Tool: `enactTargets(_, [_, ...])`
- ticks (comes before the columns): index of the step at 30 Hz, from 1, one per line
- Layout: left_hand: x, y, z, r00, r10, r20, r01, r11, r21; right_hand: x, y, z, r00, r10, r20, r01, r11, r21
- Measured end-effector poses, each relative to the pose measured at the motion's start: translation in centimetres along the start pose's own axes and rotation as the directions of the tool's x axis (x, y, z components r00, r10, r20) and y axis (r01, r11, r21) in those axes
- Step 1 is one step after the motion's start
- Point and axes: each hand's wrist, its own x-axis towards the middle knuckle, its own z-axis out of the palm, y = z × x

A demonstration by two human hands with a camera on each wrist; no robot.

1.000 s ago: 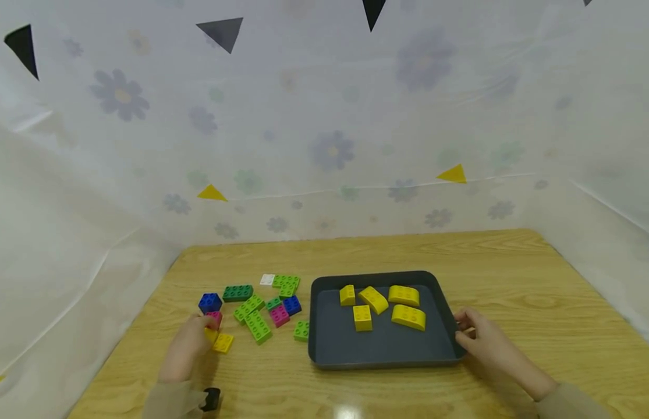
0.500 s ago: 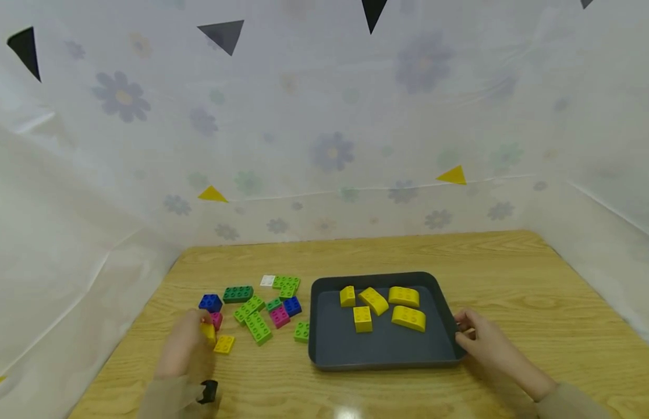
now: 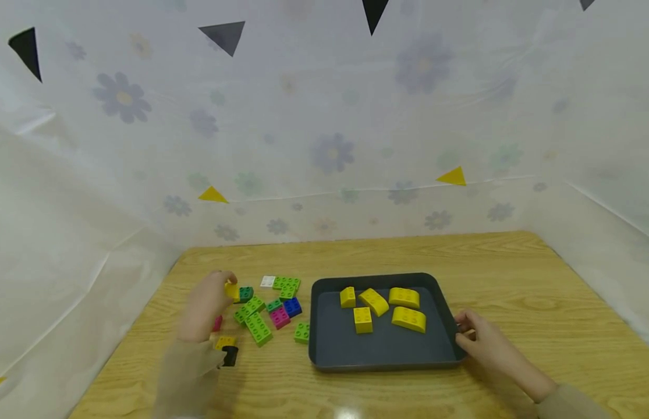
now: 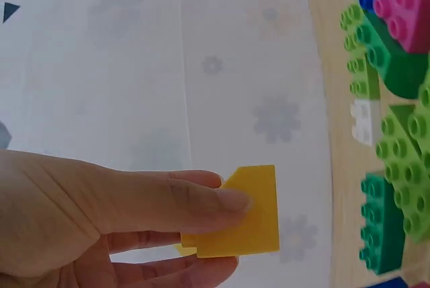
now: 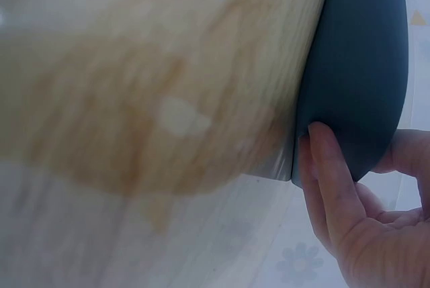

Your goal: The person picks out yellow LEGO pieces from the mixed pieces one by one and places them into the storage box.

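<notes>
Between thumb and fingers, my left hand [image 3: 206,305] pinches a yellow toy building brick [image 4: 248,224] with one slanted corner, raised above the left side of the table. My right hand [image 3: 483,343] grips the right edge of a dark grey tray [image 3: 376,356]; in the right wrist view its fingers [image 5: 332,180] lie against the tray's outer wall. Inside the tray are several yellow bricks, among them a curved brick [image 3: 373,301] and a square brick [image 3: 363,320]. A flat yellow brick [image 3: 226,341] lies by my left wrist, and a pink brick [image 3: 217,323] is partly covered by that hand.
Loose bricks lie left of the tray: light green bricks [image 3: 258,327], a dark green brick [image 3: 246,294], a blue brick [image 3: 292,306], another pink brick [image 3: 280,317] and a white brick [image 3: 268,281]. Patterned white sheeting [image 3: 324,116] surrounds the wooden table [image 3: 523,279].
My left hand has lifted the yellow brick from beside the pink one and moved it forward and slightly right. The right hand and the tray have stayed in place.
</notes>
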Motion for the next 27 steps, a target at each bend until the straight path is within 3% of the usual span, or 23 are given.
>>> enactTargets(5, [1.7, 3.2, 0.1, 0.998, 0.045, -0.047, -0.045, 0.999, 0.003, 0.0, 0.1, 0.0, 1.000, -0.004, 0.006, 0.004, 1.000, 0.003])
enactTargets(10, [3.0, 6.2, 1.0, 0.983, 0.132, -0.124, -0.134, 0.991, -0.009, 0.1, 0.3, 0.1, 1.000, -0.005, 0.004, 0.005, 1.000, 0.003])
enactTargets(15, [3.7, 8.8, 2.3, 0.957, 0.221, -0.188, -0.232, 0.972, -0.038, 0.1, 0.4, 0.1, 1.000, 0.002, 0.002, -0.002, 1.000, -0.002])
enactTargets(19, [4.0, 10.8, 3.1, 0.926, 0.310, -0.217, -0.326, 0.945, -0.040, 0.1, 0.3, 0.1, 1.000, 0.009, 0.002, -0.009, 1.000, -0.002])
enactTargets(23, [4.1, 12.5, 4.1, 0.900, 0.382, -0.210, -0.401, 0.914, -0.053, 0.1, 0.1, 0.1, 1.000, 0.012, -0.002, -0.012, 1.000, -0.001])
enactTargets(27, [4.0, 14.0, 5.0, 0.886, 0.428, -0.180, -0.446, 0.892, -0.075, 0.1, 0.1, 0.1, 1.000, 0.007, -0.010, -0.007, 1.000, -0.002])
